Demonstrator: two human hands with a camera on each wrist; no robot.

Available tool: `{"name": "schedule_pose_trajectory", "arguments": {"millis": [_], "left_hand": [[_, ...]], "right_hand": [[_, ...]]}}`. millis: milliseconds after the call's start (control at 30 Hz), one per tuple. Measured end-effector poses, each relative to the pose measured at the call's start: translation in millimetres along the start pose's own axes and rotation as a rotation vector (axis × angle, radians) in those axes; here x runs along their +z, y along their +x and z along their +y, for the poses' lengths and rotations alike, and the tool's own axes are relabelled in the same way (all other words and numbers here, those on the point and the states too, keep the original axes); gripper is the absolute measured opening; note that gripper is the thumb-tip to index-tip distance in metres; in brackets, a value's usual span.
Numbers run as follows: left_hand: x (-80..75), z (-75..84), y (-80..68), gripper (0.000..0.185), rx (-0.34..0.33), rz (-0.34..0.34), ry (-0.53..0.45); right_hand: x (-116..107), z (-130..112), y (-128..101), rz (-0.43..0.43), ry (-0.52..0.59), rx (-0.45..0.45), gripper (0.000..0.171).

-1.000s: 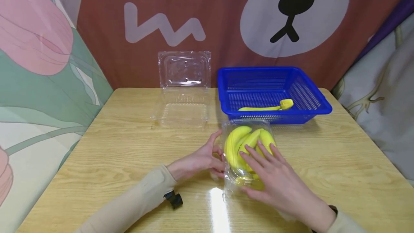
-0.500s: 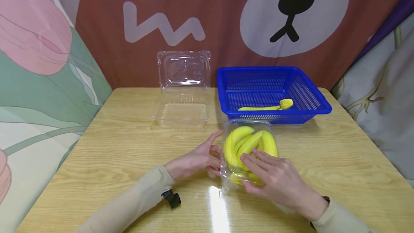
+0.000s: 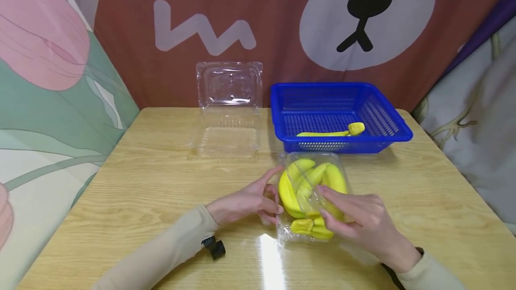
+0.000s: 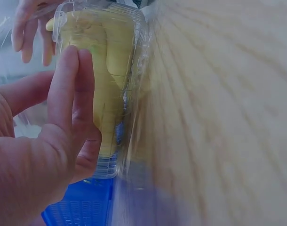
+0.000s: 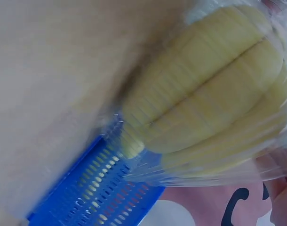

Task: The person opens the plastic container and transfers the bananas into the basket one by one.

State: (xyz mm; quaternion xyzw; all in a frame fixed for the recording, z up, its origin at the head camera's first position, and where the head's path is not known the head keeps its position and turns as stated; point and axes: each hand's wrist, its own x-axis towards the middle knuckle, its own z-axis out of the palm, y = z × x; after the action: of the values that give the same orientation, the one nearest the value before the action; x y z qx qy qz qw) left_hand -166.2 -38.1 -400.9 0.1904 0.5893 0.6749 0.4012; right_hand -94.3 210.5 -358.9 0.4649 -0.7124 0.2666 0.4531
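A clear plastic box (image 3: 284, 234) stood on the near right part of the wooden table (image 3: 169, 178), holding yellow bananas (image 3: 287, 195); they overlapped, so their number was hard to tell. The see-through lid (image 3: 309, 187) tilted over them, and glare blurred where its edges ran. The right hand (image 3: 364, 220) pinched the lid's near edge between thumb and fingertips — the curled outer fingers were hidden behind the hand itself, which also covered the box's near right corner. The left hand (image 3: 246, 202) lay along the box's left side, fingers loosely spread and closed round nothing; whether a fingertip hooked under the rim could not be told. Both forearms, in beige sleeves (image 3: 157, 249), were cut off at the bottom.

Beyond the box, and very near it, sat a blue basket (image 3: 342, 139); its near wall hid the lower part of a yellow piece (image 3: 322, 134) with a blunt stub. To the far left, a 2nd clear container (image 3: 230, 85) had its lid raised, its base nearly lost against the wood. A brown cloth (image 3: 278, 35) hung behind. In the right wrist view, plastic smeared the bananas' outlines.
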Motion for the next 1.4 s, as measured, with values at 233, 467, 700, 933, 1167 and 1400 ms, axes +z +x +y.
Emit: {"name": "schedule_pose_trajectory", "arguments": {"millis": [233,467,700,933,1167,1400], "left_hand": [[1.9,0.3,-0.3,0.105,0.0,-0.002,-0.013],[5.5,-0.4,-0.2,0.105,0.001,0.018,0.005],[7.2,0.1,0.5,0.104,-0.003,0.034,-0.015],[7.2,-0.7,1.5,0.103,0.005,0.037,-0.022],[8.2,-0.1,1.6,0.104,0.003,0.049,-0.031],[8.4,-0.9,1.7,0.104,0.007,0.045,-0.045]], "right_hand": [[-8.4,-10.4,5.6,0.086,0.003,0.012,0.039],[-22.4,-19.9,16.1,0.134,-0.032,0.089,0.047],[-49.0,-26.9,26.8,0.119,-0.001,0.273,0.052],[-96.6,-24.4,23.1,-0.021,-0.076,0.62,0.032],[-139.1,0.1,7.0,-0.191,-0.238,1.04,0.039],[-158.3,28.0,-24.6,-0.298,-0.301,1.104,0.038]]}}
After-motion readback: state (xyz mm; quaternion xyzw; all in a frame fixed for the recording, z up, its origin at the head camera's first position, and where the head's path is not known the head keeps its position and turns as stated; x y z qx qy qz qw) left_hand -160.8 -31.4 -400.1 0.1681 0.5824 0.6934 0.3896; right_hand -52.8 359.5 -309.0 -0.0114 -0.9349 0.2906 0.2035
